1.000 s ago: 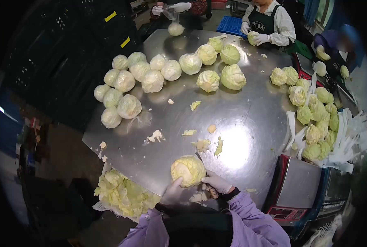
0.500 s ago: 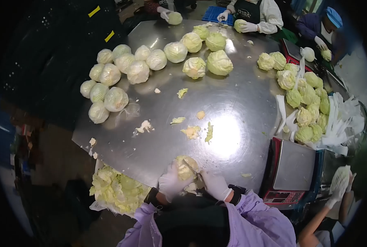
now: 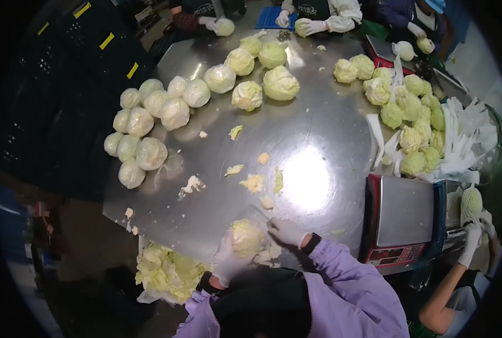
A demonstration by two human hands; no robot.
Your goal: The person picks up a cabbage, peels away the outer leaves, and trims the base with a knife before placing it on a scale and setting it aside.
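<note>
A pale green cabbage [image 3: 246, 238] rests near the front edge of the metal table, gripped from its left side by my gloved left hand [image 3: 228, 263]. To its right, my gloved right hand [image 3: 287, 231] is closed around a knife [image 3: 258, 212], its blade blurred and pointing up and left, apart from the cabbage. A small cut piece of cabbage [image 3: 267, 202] lies just beyond the blade. Pale trimmings [image 3: 269, 254] sit between the cabbage and my right forearm.
Wrapped cabbages [image 3: 175, 113] cluster at the left, bare ones [image 3: 281, 83] farther back. A scale [image 3: 404, 211] stands right, below piled cabbages [image 3: 413, 107] and white foam nets [image 3: 465, 143]. A container of leaves [image 3: 169, 267] is front left. Co-workers' gloved hands [image 3: 470, 242] handle cabbages around the table.
The knife has left the cabbage and moved forward with my right hand. A cut piece now lies on the table ahead of it. The whole view has shifted slightly.
</note>
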